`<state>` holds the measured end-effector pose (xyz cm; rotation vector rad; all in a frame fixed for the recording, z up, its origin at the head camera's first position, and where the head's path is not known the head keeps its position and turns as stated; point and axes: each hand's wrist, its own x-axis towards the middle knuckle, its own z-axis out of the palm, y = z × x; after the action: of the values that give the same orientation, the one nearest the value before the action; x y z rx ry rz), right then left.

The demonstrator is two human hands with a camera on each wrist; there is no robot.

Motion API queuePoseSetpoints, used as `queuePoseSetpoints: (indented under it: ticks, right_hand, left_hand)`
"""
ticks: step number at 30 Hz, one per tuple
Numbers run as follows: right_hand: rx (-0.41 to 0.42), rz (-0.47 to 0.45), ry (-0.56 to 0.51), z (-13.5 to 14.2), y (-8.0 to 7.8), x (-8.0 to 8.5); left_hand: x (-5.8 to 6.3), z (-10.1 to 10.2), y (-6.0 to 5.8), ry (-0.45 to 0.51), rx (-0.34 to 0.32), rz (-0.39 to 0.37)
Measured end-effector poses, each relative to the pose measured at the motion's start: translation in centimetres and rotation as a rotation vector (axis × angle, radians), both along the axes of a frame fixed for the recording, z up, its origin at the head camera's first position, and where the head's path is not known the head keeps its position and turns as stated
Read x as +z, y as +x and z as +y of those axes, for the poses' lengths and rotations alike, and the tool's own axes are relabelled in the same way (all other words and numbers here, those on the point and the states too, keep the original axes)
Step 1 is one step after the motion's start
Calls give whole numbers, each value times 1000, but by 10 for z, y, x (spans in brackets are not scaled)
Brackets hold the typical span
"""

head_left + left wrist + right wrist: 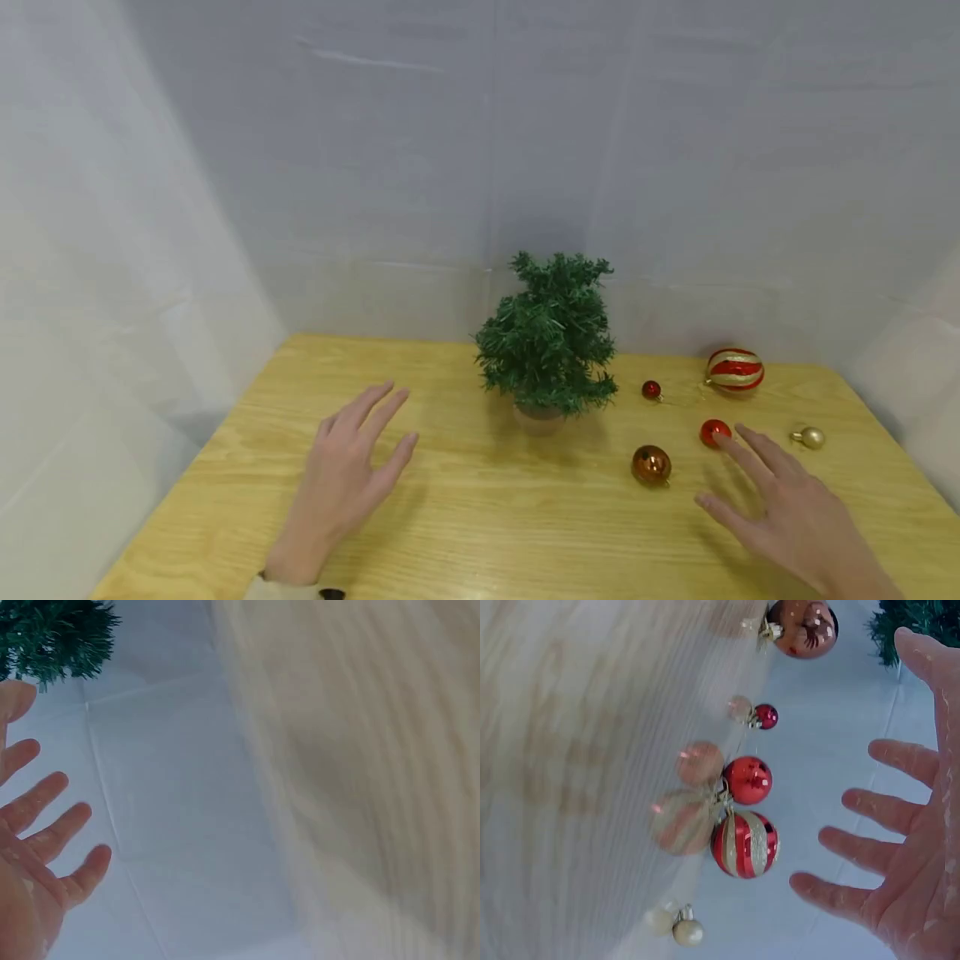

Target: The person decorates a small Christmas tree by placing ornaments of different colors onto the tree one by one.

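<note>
A small green artificial Christmas tree (551, 333) stands upright in a pale pot (540, 419) near the table's back. My left hand (348, 467) hovers left of the tree with fingers spread, holding nothing; the left wrist view shows its fingers (49, 802) extended. On the right, my right hand (795, 517) hangs above the table, its fingers spread, nearest the bright red ball ornament (715, 432). Its index fingertip overlaps that ball in the head view, but the right wrist view shows the fingers (859, 851) apart from the ornaments. A copper ball ornament (651, 465) lies left of this hand.
Behind the red ball lies a larger red-and-gold striped ornament (736, 370). A tiny dark red ball (651, 390) sits right of the tree, and a small gold ball (812, 437) lies farther right. White sheeting (375, 183) surrounds the wooden table (480, 533) at back and sides.
</note>
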<state>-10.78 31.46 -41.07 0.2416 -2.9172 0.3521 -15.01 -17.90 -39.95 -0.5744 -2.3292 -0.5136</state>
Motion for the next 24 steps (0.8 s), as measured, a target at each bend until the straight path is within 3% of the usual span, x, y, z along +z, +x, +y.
queuePoseSetpoints:
  ticks: [6,14,24]
  right_hand:
    - [60,78,-5,-13,-1,-1]
    - [230,217,17,-33,-11,-7]
    - [334,229,102,-45,-24,-9]
  left_hand:
    - [8,17,-4,108,-94,11]
    - [15,40,-10,215,-198,-69]
    - [22,61,-24,267,-293,-92]
